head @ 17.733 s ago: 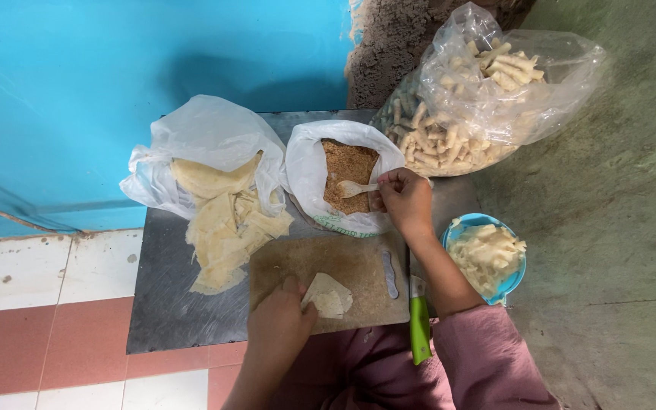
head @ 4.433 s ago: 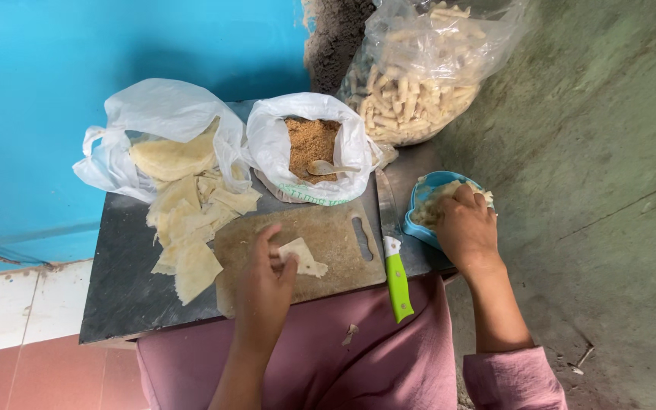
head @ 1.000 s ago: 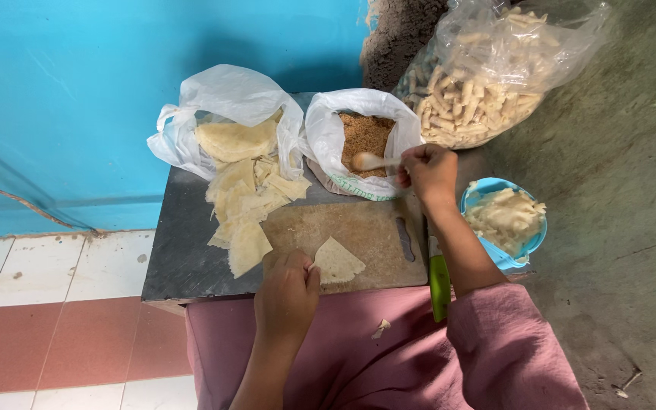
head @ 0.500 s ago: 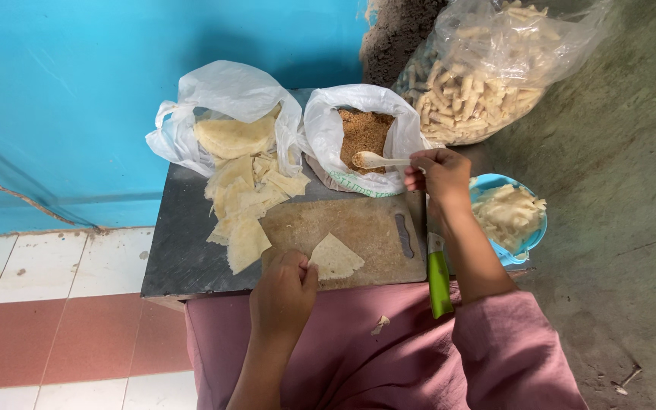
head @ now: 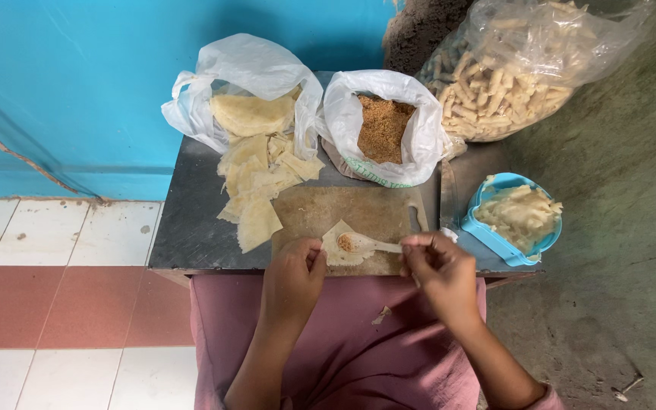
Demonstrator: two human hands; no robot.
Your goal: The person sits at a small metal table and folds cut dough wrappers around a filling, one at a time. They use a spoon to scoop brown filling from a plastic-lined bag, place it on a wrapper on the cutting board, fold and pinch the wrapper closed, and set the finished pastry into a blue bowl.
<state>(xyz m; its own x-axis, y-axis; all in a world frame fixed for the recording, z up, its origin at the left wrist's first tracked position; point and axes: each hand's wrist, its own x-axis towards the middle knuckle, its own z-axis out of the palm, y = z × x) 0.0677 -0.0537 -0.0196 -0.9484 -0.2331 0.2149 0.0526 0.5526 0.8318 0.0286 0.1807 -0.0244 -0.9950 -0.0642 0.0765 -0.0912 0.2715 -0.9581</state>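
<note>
Seen from above, a person in pink clothing sits at a small dark surface (head: pixel 191 235) set against a blue wall. At far left on it, a white plastic bag (head: pixel 244 76) spills a pile of pale dough sheets (head: pixel 256 182) toward the near edge. Just right of the pile lies a worn wooden board (head: pixel 373 216). The left hand (head: pixel 291 277) rests at the board's near edge, fingers curled and pinching the corner of a single dough wrapper (head: pixel 337 247) that lies flat on the wood. The right hand (head: pixel 442 273) pinches the handle of a small pale spoon (head: pixel 370 243) between thumb and fingertips, its bowl resting on the wrapper with a little brown filling. Beyond the board stands an open white bag of brown crumbly filling (head: pixel 383 125). Farther right, a large clear bag of pale rolled pieces (head: pixel 503 76) sits off the surface, and a blue bowl (head: pixel 495 239) near the right hand holds more rolled pieces.
</note>
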